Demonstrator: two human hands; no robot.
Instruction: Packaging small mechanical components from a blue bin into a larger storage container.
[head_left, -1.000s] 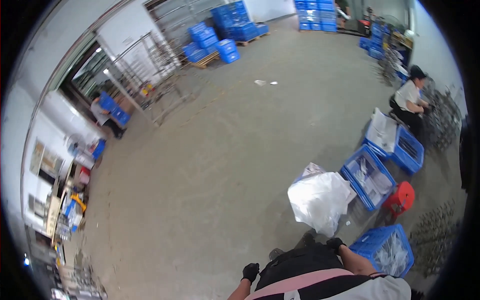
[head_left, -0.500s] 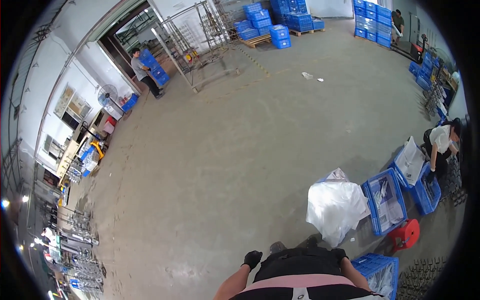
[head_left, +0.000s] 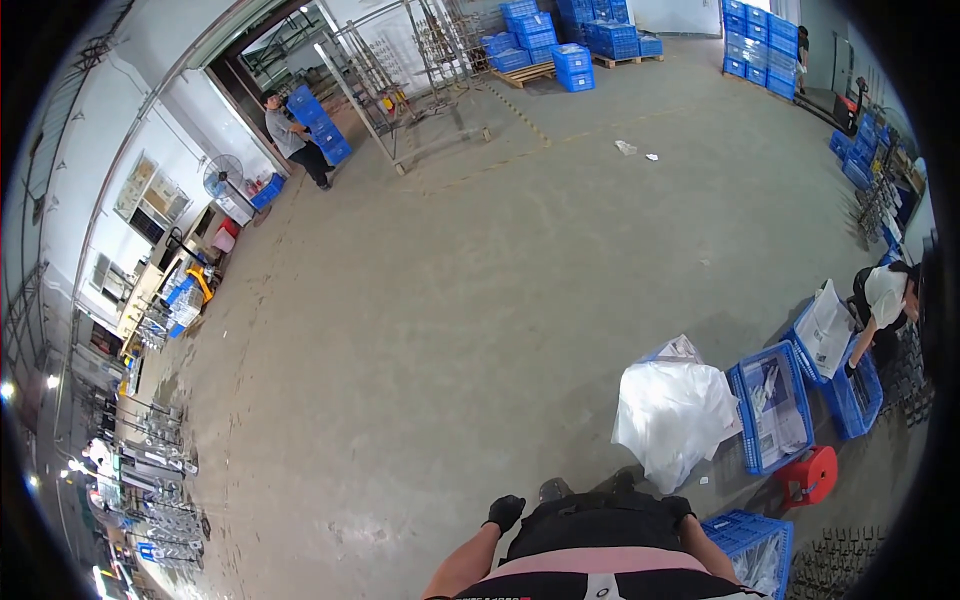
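My left hand (head_left: 506, 512), in a black glove, hangs beside my left hip over the bare floor. Its fingers are curled closed and nothing shows in them. At my other hip is my right hand (head_left: 682, 508), also black-gloved, its fingers mostly hidden against my dark apron. Nearest to it are a blue plastic crate (head_left: 715, 528) with clear plastic wrap inside and a large white plastic bag (head_left: 672, 415) on the floor in front. Neither hand touches them.
Right of the bag are a blue crate (head_left: 742, 400) with papers, a red stool (head_left: 820, 477) and metal racks (head_left: 845, 560). A co-worker (head_left: 885, 290) bends over another crate (head_left: 868, 410). Far left, a person (head_left: 288, 135) stands with stacked crates (head_left: 322, 128). A metal frame (head_left: 365, 100) stands nearby.
The view has shifted slightly. The co-worker at right reaches lower into a crate. At the far right, a person is now mostly behind the crate stack. My hands stay at my sides.
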